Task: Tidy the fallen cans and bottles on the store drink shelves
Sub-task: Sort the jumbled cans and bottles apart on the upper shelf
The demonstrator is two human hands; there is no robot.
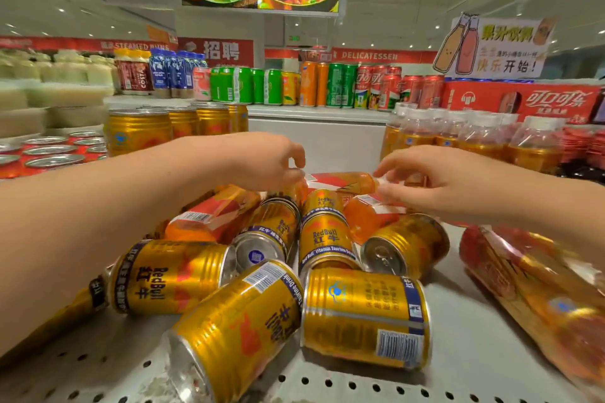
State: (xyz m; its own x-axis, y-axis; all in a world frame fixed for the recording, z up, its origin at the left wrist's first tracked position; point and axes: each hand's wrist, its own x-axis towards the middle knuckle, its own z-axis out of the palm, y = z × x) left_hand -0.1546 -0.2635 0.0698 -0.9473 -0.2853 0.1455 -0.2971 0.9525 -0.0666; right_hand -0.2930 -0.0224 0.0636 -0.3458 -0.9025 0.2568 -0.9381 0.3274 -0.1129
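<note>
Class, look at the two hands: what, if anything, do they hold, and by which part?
The fallen orange bottle, by its ends: the right hand pinches its right end; the left hand curls at its left end, grip unclear.

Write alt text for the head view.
Two hands reach over a heap of fallen gold cans on a perforated shelf: the right hand pinches the cap of an orange bottle lying on its side, the left hand at its other end.

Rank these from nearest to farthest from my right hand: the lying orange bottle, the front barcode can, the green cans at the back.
1. Orange bottle, at the fingertips of the right hand.
2. Barcode can, lying at the shelf front.
3. Green cans, upright on the far back shelf.
</note>
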